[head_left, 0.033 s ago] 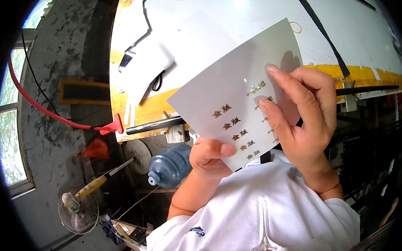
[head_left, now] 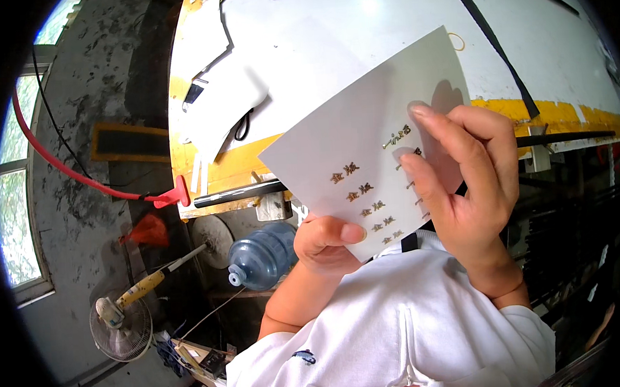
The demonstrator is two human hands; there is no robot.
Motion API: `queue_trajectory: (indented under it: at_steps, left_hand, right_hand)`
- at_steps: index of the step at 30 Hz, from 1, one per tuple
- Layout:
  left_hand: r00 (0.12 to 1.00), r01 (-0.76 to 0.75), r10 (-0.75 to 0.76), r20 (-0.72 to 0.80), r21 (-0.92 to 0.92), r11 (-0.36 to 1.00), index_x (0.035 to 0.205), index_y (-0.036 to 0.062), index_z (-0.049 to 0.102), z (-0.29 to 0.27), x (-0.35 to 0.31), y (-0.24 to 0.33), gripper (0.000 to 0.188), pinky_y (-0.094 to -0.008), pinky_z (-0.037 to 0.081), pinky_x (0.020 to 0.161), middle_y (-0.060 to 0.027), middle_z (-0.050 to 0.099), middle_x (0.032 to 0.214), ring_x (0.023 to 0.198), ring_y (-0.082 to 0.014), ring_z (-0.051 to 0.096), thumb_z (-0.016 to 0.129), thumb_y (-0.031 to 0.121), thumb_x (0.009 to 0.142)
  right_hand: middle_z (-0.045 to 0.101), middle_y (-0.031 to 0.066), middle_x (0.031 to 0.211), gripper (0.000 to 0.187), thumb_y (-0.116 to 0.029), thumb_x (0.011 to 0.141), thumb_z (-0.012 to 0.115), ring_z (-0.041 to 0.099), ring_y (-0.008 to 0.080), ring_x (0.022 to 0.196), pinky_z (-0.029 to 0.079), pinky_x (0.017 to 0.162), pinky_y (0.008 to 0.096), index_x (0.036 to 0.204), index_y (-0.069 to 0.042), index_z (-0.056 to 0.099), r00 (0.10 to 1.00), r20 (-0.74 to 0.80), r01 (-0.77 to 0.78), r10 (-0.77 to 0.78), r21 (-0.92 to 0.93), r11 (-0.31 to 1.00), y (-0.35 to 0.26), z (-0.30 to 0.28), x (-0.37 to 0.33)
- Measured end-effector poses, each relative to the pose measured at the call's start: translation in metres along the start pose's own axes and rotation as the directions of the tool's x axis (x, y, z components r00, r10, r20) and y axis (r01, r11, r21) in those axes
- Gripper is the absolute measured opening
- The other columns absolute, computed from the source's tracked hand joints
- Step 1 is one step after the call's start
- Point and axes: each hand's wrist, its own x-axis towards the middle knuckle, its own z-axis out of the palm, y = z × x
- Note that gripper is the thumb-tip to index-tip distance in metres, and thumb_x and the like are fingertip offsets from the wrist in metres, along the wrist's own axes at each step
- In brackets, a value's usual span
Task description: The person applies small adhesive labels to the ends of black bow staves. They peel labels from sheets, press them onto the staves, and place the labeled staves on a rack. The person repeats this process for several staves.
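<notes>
A white sheet (head_left: 362, 115) is held tilted above the table's near edge, over my lap. On it sit rows of small raised gold characters (head_left: 358, 193), with another column of them partly covered by my right hand. My left hand (head_left: 319, 243) grips the sheet's lower left edge, thumb on top and fingers hidden beneath. Over the right part of the sheet is my right hand (head_left: 471, 162), its thumb and forefinger apart on either side of the top gold characters in that column. Whether those fingertips touch the sheet I cannot tell.
Beyond the sheet lies a white table (head_left: 331, 47) with a worn yellow edge, a black strip (head_left: 494, 44) and a rubber band (head_left: 457, 40). A blue water jug (head_left: 264, 256) and a fan (head_left: 122, 326) are at lower left. A red hose (head_left: 52, 153) hangs left.
The sheet has shifted very slightly to the right and tilted a little, so the light on the gold characters differs. Both hands keep nearly the same places.
</notes>
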Motion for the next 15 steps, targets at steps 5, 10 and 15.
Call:
queue_trajectory:
  at_steps: [5,10,15]
  left_hand:
    - [0.999,0.047,-0.047,-0.018,-0.011,0.999,0.135,-0.0025,0.040,-0.0043,-0.0010,-0.0042,0.074,-0.0466,0.035,0.108,-0.0200,0.050,0.131,0.126,-0.0352,0.046,0.064,0.009,0.067]
    - [0.998,0.044,-0.038,0.052,-0.129,0.991,0.137,-0.0021,0.038,-0.0031,-0.0015,-0.0095,0.075,-0.0459,0.035,0.108,-0.0198,0.048,0.134,0.126,-0.0349,0.046,0.065,0.010,0.068]
    - [0.991,0.033,-0.015,0.130,-0.133,0.991,0.137,-0.0023,0.038,-0.0097,-0.0009,-0.0112,0.076,-0.0465,0.034,0.108,-0.0195,0.047,0.135,0.127,-0.0349,0.045,0.066,0.010,0.068]
  right_hand:
    - [0.051,0.0077,0.100,0.035,0.000,0.076,0.074,0.052,0.0172,0.081,0.044,0.066,0.0259,0.111,0.001,0.066,0.998,-0.062,-0.001,0.001,-0.010,1.000,-0.0022,0.0040,-0.0025]
    - [0.051,0.0082,0.100,0.033,0.000,0.078,0.073,0.051,0.0156,0.077,0.044,0.063,0.0255,0.110,0.001,0.066,0.987,-0.130,0.091,-0.096,-0.043,0.995,0.0053,0.0072,-0.0026]
    - [0.050,0.0087,0.101,0.031,0.001,0.078,0.073,0.052,0.0147,0.077,0.043,0.059,0.0241,0.108,0.002,0.067,0.992,-0.077,0.091,-0.095,-0.057,0.994,-0.0019,0.0023,0.0003]
